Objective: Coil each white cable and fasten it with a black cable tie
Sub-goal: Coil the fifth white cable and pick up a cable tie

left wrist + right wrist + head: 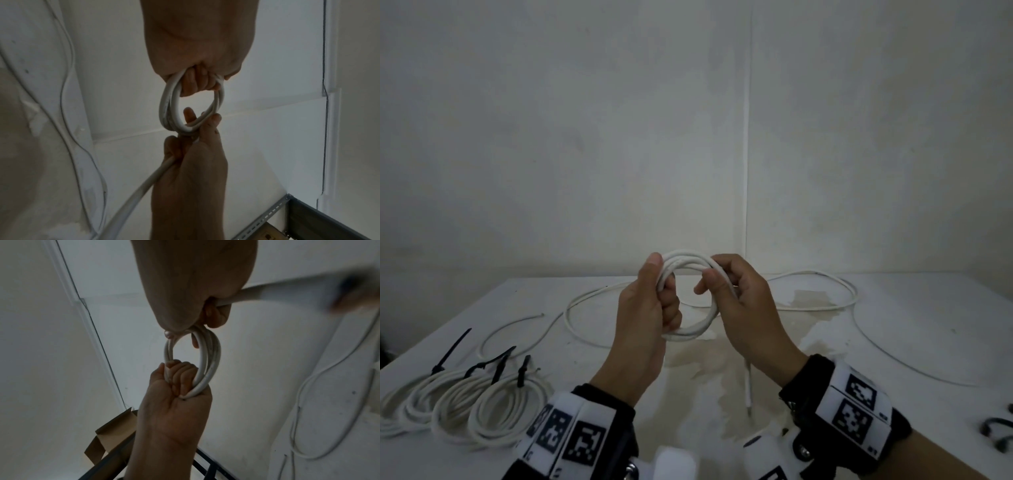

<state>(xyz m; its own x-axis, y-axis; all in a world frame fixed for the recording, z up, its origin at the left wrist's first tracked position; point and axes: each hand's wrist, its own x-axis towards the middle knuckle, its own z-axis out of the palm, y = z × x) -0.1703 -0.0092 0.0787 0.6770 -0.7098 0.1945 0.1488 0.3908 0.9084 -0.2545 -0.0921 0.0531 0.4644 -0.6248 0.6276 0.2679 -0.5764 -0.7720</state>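
Both hands hold a small coil of white cable [690,334] above the white table [914,346]. My left hand [662,281] grips its left side, fingers curled through the loop. My right hand [710,279] pinches the right side with thumb and forefinger. The coil's loose tail [748,383] hangs below the right hand. In the left wrist view the left hand [197,81] wraps the coil [170,105], the right hand [197,123] holds its far end, and the tail [133,194] runs out. In the right wrist view the right hand [205,324] and left hand [180,374] clasp the coil [207,356].
Several coiled cables [465,404] fastened with black ties [450,353] lie at the near left. Loose white cables sprawl behind the hands at the left [571,308] and the right [852,294]. Black ties [996,431] sit at the right edge. A wall stands close behind.
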